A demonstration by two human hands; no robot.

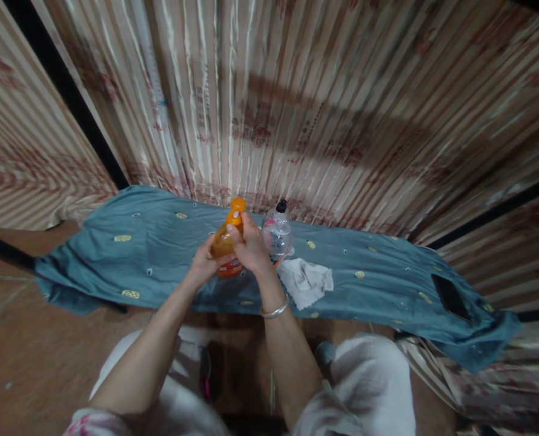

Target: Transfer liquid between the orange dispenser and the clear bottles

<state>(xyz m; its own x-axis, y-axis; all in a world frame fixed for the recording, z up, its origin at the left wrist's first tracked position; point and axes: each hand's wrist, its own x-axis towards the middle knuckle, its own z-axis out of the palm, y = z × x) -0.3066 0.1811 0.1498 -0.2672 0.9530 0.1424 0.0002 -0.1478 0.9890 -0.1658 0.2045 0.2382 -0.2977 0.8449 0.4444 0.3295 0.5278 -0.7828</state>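
Observation:
An orange bottle [224,242] with a bright orange cap stands tilted slightly over the cloth-covered table. My left hand [203,261] is wrapped around the lower left side of its body. At the neck, just below the cap, the fingers and thumb of my right hand [250,243] are closed on the bottle. Right beside my right hand is a clear bottle [277,233] with a black top and a pinkish label. A crumpled white cloth [304,282] lies in front of that clear bottle. Whether the orange bottle's base touches the table is hard to see.
A teal cloth with yellow pineapple prints covers the long narrow table [160,242]. Towards its right end lies a dark phone [450,297]. Pleated, patterned curtains [269,109] hang close behind, with black poles [69,91] at the sides.

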